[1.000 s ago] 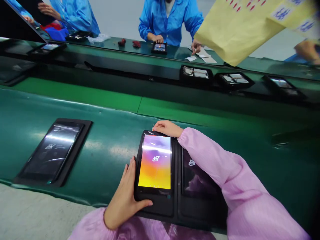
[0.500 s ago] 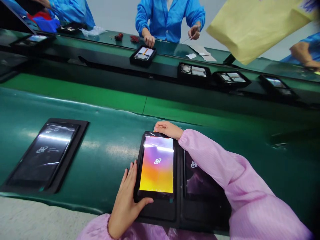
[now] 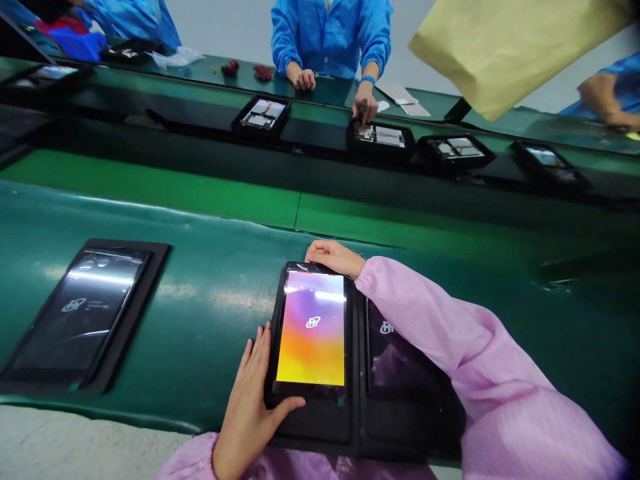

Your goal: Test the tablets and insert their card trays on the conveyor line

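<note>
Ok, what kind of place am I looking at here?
Most likely an electronics assembly line: a green bench holds tablets in black trays, like the lit tablet between the left hand and right hand, and workers in blue coats handle opened units opposite.

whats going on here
A person in pink sleeves handles a lit tablet seated in a black tray on the green belt. The left hand grips its lower left corner, the right hand rests fingers at its top edge. A dark tablet lies beside it, a third tablet further left. Across the line, a co-worker in blue touches an opened device.
</note>
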A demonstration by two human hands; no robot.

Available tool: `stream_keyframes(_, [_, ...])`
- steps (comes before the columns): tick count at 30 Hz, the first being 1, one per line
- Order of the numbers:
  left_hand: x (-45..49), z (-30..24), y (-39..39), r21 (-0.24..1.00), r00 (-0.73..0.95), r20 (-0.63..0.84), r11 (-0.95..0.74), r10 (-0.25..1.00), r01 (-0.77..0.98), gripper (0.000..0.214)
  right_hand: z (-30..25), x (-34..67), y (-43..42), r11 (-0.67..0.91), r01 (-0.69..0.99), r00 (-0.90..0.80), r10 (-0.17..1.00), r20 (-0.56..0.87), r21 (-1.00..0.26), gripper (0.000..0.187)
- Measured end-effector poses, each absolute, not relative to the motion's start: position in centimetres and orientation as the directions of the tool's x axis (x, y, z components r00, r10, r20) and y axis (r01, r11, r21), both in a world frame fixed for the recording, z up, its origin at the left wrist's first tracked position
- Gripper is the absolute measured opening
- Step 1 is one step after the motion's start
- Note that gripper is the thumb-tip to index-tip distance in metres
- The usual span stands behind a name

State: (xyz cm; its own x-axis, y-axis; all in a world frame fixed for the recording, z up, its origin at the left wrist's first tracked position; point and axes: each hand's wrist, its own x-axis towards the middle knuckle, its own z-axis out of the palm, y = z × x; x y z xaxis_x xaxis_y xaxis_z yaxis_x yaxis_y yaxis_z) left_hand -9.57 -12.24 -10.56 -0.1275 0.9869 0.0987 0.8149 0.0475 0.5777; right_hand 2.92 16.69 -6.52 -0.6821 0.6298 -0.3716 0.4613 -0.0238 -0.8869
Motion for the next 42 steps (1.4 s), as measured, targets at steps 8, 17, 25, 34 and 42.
stream_keyframes(8, [-9.63, -10.51, -12.16, 0.587, -0.123, 0.061, 0.064, 0.991, 0.807, 0.105, -6.23, 3.02, 16.55, 0.002, 0.435, -0.726, 0.593, -0.349, -0.9, 0.019])
stream_keyframes(17, [-9.69, -10.5, -12.23, 0.579, -0.118, 0.066, 0.059, 0.991, 0.813, 0.104, -6.57, 3.18, 16.51, -0.012, 0.441, -0.7, 0.622, -0.352, -0.897, 0.01])
stream_keyframes(25, [-9.68, -10.48, -12.2, 0.585, -0.118, 0.078, 0.051, 0.99, 0.81, 0.105, -6.09, 2.9, 16.61, -0.01, 0.428, -0.719, 0.602, -0.348, -0.903, 0.009])
stream_keyframes(34, [-9.65, -10.39, -12.1, 0.586, -0.113, 0.077, 0.046, 0.991, 0.809, 0.103, -6.01, 3.08, 16.38, -0.064, 0.47, -0.675, 0.617, -0.405, -0.88, 0.007])
stream_keyframes(42, [-9.68, -9.83, -12.2, 0.587, -0.09, 0.072, 0.031, 0.993, 0.809, 0.108, -6.01, 2.7, 16.53, -0.071, 0.473, -0.652, 0.642, -0.403, -0.878, 0.007])
